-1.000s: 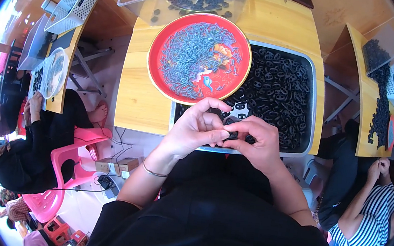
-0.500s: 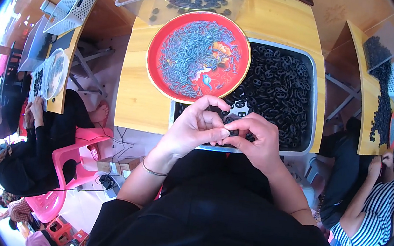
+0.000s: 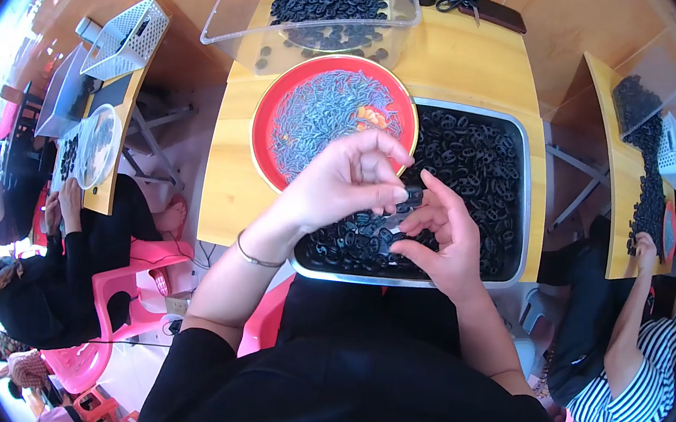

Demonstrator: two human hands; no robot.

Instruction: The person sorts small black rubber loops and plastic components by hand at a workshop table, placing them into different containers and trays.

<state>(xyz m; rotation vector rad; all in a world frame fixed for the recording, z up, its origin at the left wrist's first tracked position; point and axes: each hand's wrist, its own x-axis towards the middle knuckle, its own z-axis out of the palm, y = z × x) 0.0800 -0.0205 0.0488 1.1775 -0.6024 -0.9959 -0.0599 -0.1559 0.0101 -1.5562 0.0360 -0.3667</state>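
Black pieces point(image 3: 477, 164) seem to be handled above the tray point(image 3: 347, 279). The right hand point(image 3: 451, 245) is held open; the left hand's point(image 3: 350, 179) grip cannot be told. Careful pinching seems needed next.

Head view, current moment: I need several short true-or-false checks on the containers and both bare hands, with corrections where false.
1. The round red tray with a gold rim holds small blue-grey pieces. True.
2. The bare right hand presses its thumb and index fingertips together. False: the right hand's thumb and index fingertips are apart.
3. The bare left hand has a thin metal bangle at its wrist. True.
4. The rectangular silver metal tray holds white pieces. False: that metal tray holds small black pieces.
5. The clear plastic bin sits beyond the red tray. True.
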